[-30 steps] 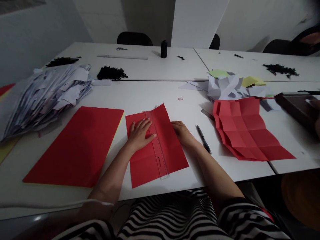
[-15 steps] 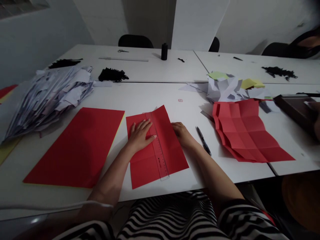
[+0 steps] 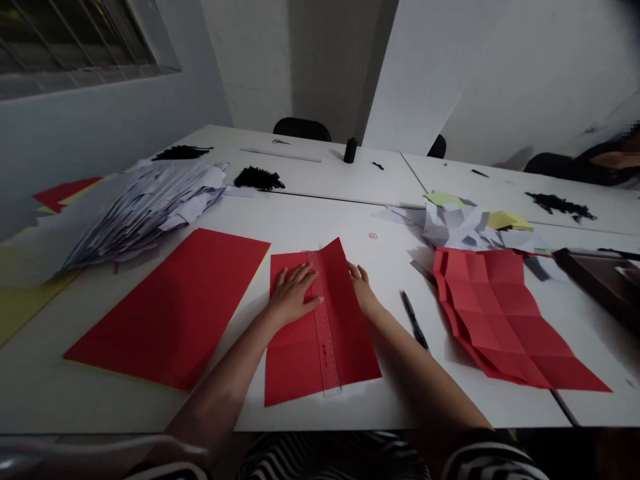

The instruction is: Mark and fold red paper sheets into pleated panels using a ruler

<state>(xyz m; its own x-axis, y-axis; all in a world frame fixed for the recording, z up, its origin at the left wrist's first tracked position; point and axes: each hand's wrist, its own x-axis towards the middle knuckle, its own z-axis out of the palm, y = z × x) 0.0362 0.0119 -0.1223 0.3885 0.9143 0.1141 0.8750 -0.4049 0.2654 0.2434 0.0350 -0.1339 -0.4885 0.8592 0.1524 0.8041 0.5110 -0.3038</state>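
A creased sheet of red paper [image 3: 293, 363] lies on the table before me, with a clear plastic ruler [image 3: 329, 357] running lengthwise over it. My left hand [image 3: 294, 297] rests flat on the paper and the ruler's left edge, fingers spread. To the ruler's right, the paper's flap [image 3: 350, 327] tilts up off the table. Behind that flap's outer edge is my right hand [image 3: 365, 290]; two fingertips show, stretched and apart, and the other fingers are hidden. A black pen [image 3: 415, 320] lies to the right of my right forearm.
Left of me is a red sheet stack [image 3: 175, 307] with a yellow edge, beside a heap of white papers [image 3: 160, 207]. On the right are folded red sheets [image 3: 500, 313], paper scraps [image 3: 455, 223] and a dark brown box [image 3: 595, 273]. Across the table sits another person [image 3: 610, 163].
The camera view has tilted upward, so the table appears lower. The paper's right flap stands a little steeper, with my right hand farther behind it. My left hand stays pressed on the ruler.
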